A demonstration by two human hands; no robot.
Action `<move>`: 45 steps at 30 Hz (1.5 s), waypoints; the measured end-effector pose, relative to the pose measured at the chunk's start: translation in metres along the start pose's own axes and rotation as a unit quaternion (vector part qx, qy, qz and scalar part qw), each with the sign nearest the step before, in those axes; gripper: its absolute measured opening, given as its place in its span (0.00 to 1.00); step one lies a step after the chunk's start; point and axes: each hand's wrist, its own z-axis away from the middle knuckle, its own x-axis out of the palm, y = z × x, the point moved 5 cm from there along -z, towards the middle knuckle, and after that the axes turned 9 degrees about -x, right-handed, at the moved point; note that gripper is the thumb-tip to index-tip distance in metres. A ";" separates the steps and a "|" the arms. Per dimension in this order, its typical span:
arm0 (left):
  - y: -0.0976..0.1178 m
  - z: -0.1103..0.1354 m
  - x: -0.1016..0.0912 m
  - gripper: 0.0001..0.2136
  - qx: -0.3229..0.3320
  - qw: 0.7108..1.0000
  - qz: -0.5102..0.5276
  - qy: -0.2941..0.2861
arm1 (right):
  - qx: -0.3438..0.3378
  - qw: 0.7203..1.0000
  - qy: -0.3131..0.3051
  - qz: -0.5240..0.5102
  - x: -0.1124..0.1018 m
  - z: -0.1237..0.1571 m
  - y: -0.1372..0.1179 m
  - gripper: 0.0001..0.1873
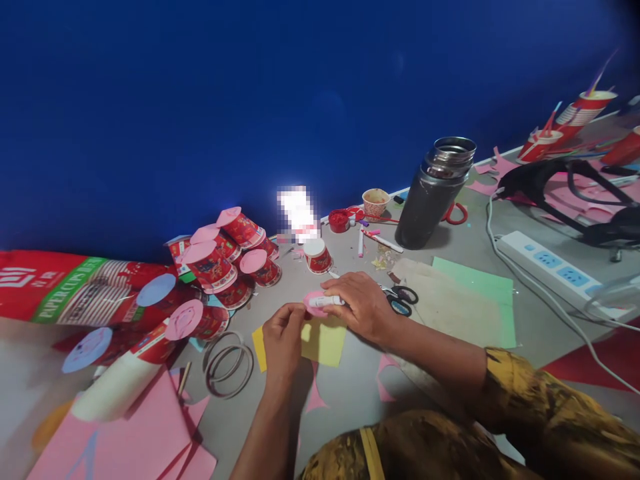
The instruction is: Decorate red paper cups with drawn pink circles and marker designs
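Observation:
My right hand (361, 304) is closed around a white marker (324, 301), its tip lying across a small pink paper disc (313, 301). My left hand (283, 337) pinches the near edge of that pink disc from below. Both hands work over a yellow paper sheet (327, 341) on the grey table (350, 393). Black-handled scissors (403, 300) lie just right of my right hand.
A pile of red paper cups (225, 263) with pink discs and a cup package (75, 287) lie at the left. Pink sheets (145, 433) and wire rings (227, 363) sit near left. A steel flask (434, 192), green paper (480, 293) and a power strip (555, 267) stand right.

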 end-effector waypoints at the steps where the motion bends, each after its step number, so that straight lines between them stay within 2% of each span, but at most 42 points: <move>1: 0.000 -0.001 -0.001 0.14 0.001 1.000 0.002 -0.002 | -0.005 1.000 -0.001 -0.003 0.000 0.000 -0.001 0.12; 13: -0.008 -0.005 -0.001 0.15 -0.004 1.000 -0.002 -0.003 | -0.003 1.000 0.001 -0.003 0.002 0.001 -0.003 0.12; 18: -0.002 0.001 0.002 0.13 0.020 0.999 -0.024 0.012 | 0.039 0.998 -0.007 0.041 0.004 0.003 0.003 0.12; 22: 0.002 0.004 0.005 0.13 0.022 0.999 -0.024 0.001 | 0.062 0.997 -0.008 0.043 0.003 0.004 0.008 0.12; 27: 0.001 0.000 0.004 0.16 0.016 0.999 -0.018 -0.025 | 0.027 1.000 0.004 0.015 0.001 0.002 0.003 0.11; 32: -0.001 -0.001 0.001 0.15 0.017 0.999 -0.028 -0.019 | -0.009 1.000 -0.008 0.005 0.002 0.000 -0.003 0.12; 40: 0.001 -0.001 0.003 0.14 0.026 0.998 -0.048 0.012 | 0.003 0.999 -0.005 0.042 0.003 0.001 -0.002 0.12; 45: -0.002 -0.002 0.001 0.15 0.009 0.999 -0.042 0.018 | 0.041 0.999 0.000 0.028 0.000 -0.001 0.005 0.12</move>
